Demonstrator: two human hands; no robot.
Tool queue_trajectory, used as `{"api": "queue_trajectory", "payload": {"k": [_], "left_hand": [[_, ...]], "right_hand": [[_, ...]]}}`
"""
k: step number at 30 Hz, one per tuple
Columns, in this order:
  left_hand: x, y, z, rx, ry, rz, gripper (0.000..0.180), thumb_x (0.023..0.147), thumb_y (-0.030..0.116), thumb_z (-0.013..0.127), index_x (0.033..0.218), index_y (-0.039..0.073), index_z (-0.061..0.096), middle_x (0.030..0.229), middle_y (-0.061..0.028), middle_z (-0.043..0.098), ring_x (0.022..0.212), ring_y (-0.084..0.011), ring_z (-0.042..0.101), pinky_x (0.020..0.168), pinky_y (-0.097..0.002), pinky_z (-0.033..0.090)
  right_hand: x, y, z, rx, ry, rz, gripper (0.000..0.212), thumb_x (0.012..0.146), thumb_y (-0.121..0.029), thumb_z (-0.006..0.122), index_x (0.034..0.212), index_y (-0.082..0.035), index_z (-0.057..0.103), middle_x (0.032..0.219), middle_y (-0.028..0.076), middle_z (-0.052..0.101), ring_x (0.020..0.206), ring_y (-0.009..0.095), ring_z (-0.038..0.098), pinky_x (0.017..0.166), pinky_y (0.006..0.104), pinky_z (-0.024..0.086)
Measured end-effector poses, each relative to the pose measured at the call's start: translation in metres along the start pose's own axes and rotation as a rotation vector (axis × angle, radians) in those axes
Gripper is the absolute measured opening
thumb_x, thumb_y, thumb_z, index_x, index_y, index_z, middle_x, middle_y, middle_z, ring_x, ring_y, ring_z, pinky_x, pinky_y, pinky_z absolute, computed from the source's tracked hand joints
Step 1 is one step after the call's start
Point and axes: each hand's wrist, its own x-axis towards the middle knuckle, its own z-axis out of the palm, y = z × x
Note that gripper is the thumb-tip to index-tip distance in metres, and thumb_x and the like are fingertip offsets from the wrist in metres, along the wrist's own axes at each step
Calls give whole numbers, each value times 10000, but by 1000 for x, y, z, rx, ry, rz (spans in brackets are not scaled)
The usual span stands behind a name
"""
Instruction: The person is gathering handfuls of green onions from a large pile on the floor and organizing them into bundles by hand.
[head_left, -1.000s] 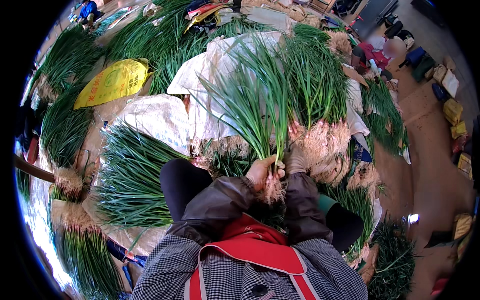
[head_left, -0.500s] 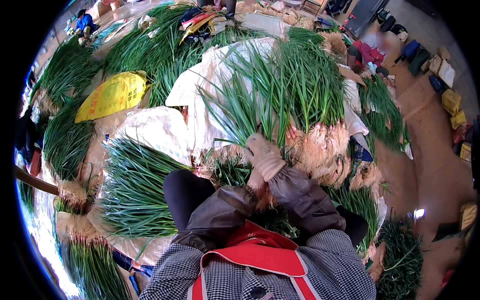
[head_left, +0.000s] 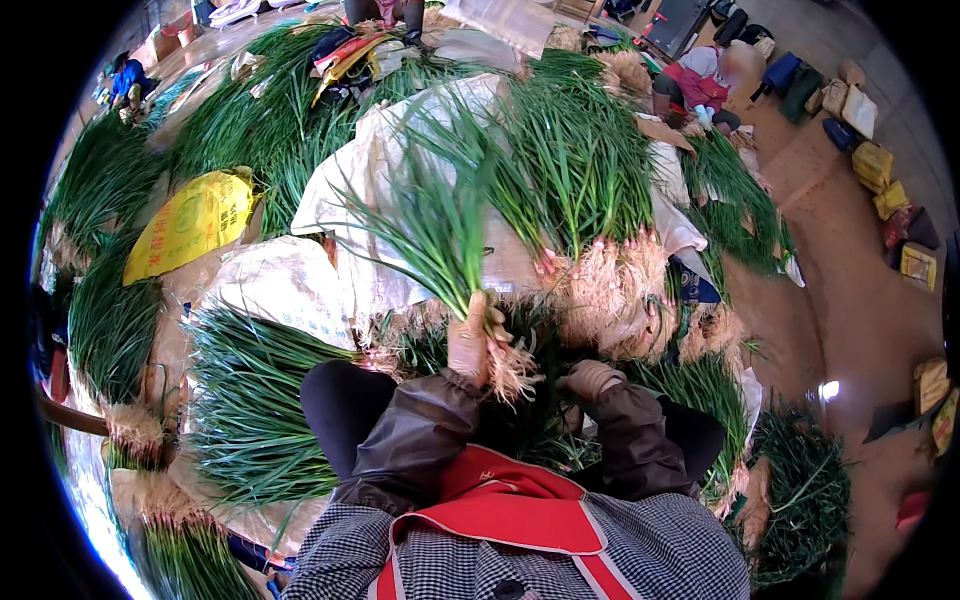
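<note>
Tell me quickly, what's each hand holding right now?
Left hand: closed, holding a bunch of rooted green stalks.
Right hand: seems curled; can't tell whether it holds anything.

Wearer's two hands, one held bunch

At the middle of the frame, the left hand grips a bunch of long green stalks, leaves fanning upward, pale roots hanging to the lower right. Right of it, the right hand is apart from the roots; its grip is unclear. Rooted greens lie above right, a darker pile at left, a yellow sack upper left.
</note>
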Motion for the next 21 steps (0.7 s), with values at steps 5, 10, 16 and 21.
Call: {"api": "queue_trajectory", "payload": {"k": [5, 10, 16, 21], "left_hand": [[28, -3, -6, -216, 34, -157, 180, 827, 155, 589, 976, 60, 554, 657, -29, 539, 468, -126, 510, 411, -261, 446], [37, -16, -7, -89, -50, -270, 233, 829, 102, 563, 1051, 39, 533, 778, -78, 613, 506, -149, 553, 438, -275, 478], [44, -29, -18, -22, -108, -268, 234, 852, 206, 587, 982, 11, 603, 827, -121, 644, 476, -132, 551, 408, -246, 472], [27, -23, 4, 37, -132, -223, 210, 846, 191, 586, 888, -10, 630, 607, -28, 576, 459, -111, 532, 393, -206, 416]], "right_hand": [[13, -29, -72, 414, 846, -137, 285, 852, -263, 504, 1079, -109, 580, 1073, 142, 578, 937, 289, 582, 818, 325, 471], [69, -34, -126, 61, 773, 323, 593, 762, -483, 606, 1225, -137, 475, 922, 162, 609, 859, 286, 604, 765, 340, 478], [23, -64, -95, -51, 816, 242, 485, 825, -412, 546, 1191, -108, 453, 895, 110, 595, 802, 240, 591, 680, 360, 471], [-11, -78, -42, 267, 806, -374, 379, 794, -228, 578, 1118, -44, 509, 986, 144, 580, 947, 323, 545, 853, 366, 426]]}}
